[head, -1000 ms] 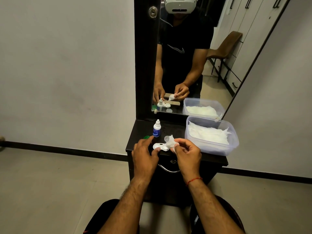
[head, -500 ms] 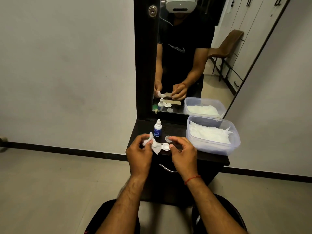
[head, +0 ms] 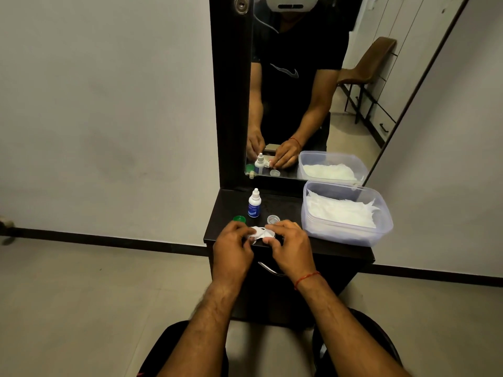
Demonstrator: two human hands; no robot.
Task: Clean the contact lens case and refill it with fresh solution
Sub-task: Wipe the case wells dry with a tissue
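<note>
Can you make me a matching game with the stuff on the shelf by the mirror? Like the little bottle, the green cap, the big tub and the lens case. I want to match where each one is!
Things:
1. bottle
2. green cap
3. tub
4. lens case

Places:
A. pinched by the right hand, while the left hand holds a tissue against it
B. standing upright, with a blue label
C. at the right end of the shelf
D. lying in front of the bottle, a little to its left

Pairs: 1-B, 2-D, 3-C, 4-A
</note>
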